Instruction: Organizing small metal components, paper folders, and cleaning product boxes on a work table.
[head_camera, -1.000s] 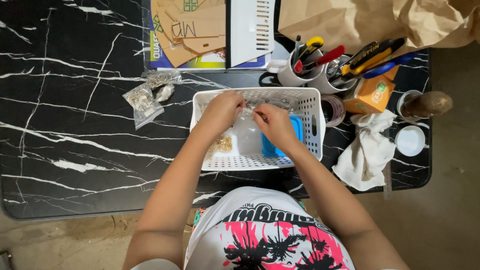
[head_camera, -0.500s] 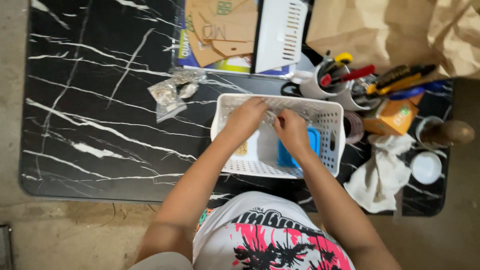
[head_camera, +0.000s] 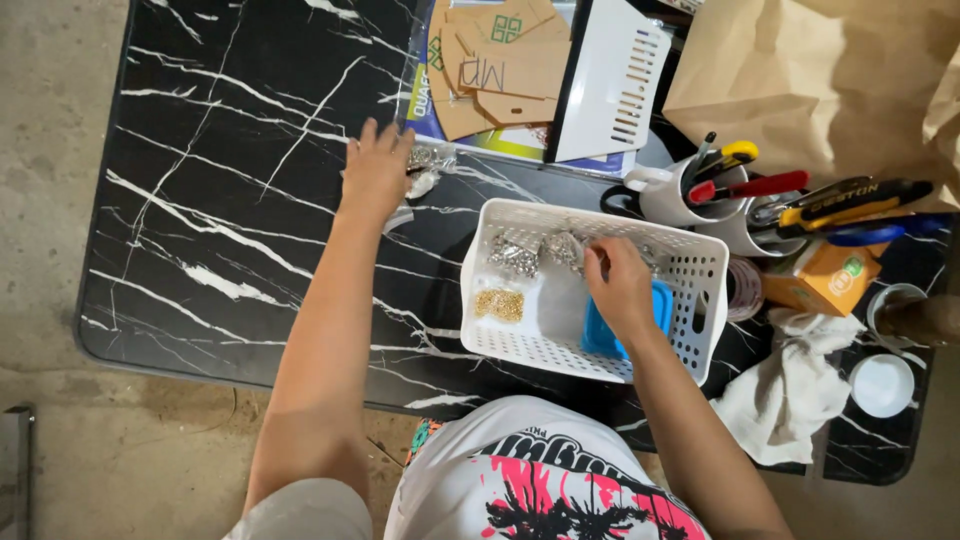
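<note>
Small clear bags of screws (head_camera: 428, 165) lie on the black marble table (head_camera: 200, 230), left of the white basket (head_camera: 700, 300); left hand (head_camera: 375, 175) rests on them, fingers spread; right hand (head_camera: 620, 285), fingers curled together, pinches another bag inside the basket.

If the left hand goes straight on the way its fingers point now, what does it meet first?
The left hand points up the table and slightly right. First in that line is probably the small clear bags at its fingertips, then the cardboard pieces.
</note>
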